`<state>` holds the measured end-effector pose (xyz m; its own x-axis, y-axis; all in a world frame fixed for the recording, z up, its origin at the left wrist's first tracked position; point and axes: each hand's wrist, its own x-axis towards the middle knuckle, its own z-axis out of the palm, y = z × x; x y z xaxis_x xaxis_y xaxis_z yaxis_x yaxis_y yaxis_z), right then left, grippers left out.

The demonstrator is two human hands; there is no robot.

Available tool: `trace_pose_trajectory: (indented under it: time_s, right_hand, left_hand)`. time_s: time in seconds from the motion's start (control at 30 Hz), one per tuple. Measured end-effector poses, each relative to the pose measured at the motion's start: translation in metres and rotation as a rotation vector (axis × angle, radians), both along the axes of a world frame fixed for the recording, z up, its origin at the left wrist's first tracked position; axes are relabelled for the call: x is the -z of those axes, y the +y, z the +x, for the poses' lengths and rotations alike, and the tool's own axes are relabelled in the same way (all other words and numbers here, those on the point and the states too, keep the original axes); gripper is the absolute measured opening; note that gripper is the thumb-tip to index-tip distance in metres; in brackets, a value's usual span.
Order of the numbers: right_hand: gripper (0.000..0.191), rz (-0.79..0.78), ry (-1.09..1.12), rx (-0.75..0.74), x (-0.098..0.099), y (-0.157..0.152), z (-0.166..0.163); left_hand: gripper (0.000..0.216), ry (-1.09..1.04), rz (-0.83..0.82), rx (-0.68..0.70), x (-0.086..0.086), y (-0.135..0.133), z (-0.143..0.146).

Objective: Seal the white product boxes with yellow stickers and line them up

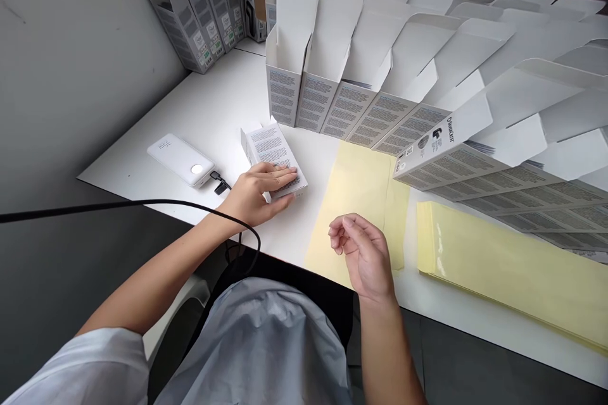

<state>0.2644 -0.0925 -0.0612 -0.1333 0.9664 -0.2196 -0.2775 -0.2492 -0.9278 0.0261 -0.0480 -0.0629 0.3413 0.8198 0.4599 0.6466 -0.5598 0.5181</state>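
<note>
My left hand point(259, 193) lies over a small white printed carton point(270, 149) on the white table point(223, 101), fingers across its face and thumb along its near edge. The carton's open flaps stick out at the far end. My right hand point(363, 253) hangs above a pale yellow translucent sheet point(354, 193), its fingers loosely curled and holding nothing. A long row of open white cartons point(313, 101) stands just beyond both hands, with printed panels facing me.
A white power bank point(180, 159) with a short black cable lies left of the carton. A long black cord point(142, 204) crosses my left forearm. Further yellow sheets point(503, 272) lie at the right. More open cartons point(199, 19) lean in the far corner against the grey wall.
</note>
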Motion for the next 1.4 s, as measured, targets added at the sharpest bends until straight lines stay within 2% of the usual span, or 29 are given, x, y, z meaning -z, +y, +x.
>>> trace_pose_trajectory:
  time_s: [0.13,0.27,0.3,0.37,0.43,0.5,0.6,0.67,0.73,0.8,0.93,1.03,1.1,1.27,1.4]
  right_hand:
    - [0.029,0.005,-0.014,0.004,0.000,-0.001,0.000]
    - [0.030,-0.006,-0.015,0.014,0.000,-0.003,0.003]
    - [0.030,-0.007,-0.010,0.016,-0.001,-0.003,0.003]
    - [0.028,0.009,0.009,0.033,-0.003,0.001,-0.001]
    - [0.025,0.046,0.030,0.076,-0.008,0.011,-0.010]
    - [0.024,0.084,0.040,0.131,-0.014,0.027,-0.025]
    - [0.035,0.096,0.011,0.165,-0.019,0.058,-0.052]
    - [0.040,0.079,-0.023,0.143,-0.016,0.075,-0.068]
    - [0.044,0.069,-0.045,0.094,-0.009,0.085,-0.078]
    - [0.048,0.088,-0.036,0.058,-0.001,0.086,-0.083]
    - [0.053,0.234,0.027,0.003,0.008,0.073,-0.081]
    - [0.050,0.361,0.051,-0.042,0.005,0.063,-0.075]
    - [0.049,0.406,0.045,-0.056,-0.002,0.059,-0.069]
    - [0.047,0.370,-0.066,0.012,-0.027,0.056,-0.041]
    - [0.045,0.350,-0.118,0.131,-0.039,0.051,-0.007]
  left_hand:
    - [0.043,-0.023,-0.022,0.019,0.000,0.001,0.002]
    - [0.045,-0.089,-0.141,0.086,-0.006,-0.002,-0.005]
    - [0.041,-0.153,-0.158,0.038,-0.006,-0.003,-0.007]
    - [0.038,-0.354,-0.163,-0.187,-0.003,-0.006,-0.011]
    - [0.052,-0.556,-0.193,-0.458,0.000,-0.007,-0.013]
    - [0.076,-0.666,-0.349,-0.588,0.001,-0.005,-0.014]
    - [0.102,-0.725,-0.667,-0.608,-0.006,0.002,-0.009]
    - [0.115,-0.761,-0.794,-0.606,-0.012,0.007,-0.005]
    - [0.125,-0.807,-0.856,-0.608,-0.018,0.012,-0.002]
    - [0.124,-0.878,-0.899,-0.614,-0.021,0.014,-0.002]
    - [0.120,-1.038,-0.947,-0.584,-0.024,0.011,-0.006]
    - [0.100,-1.045,-0.937,-0.408,-0.026,0.006,-0.010]
    - [0.084,-1.000,-0.835,-0.304,-0.026,0.003,-0.013]
    - [0.077,-0.739,-0.436,-0.224,-0.027,0.001,-0.025]
    - [0.073,-0.499,-0.283,-0.199,-0.030,0.008,-0.041]
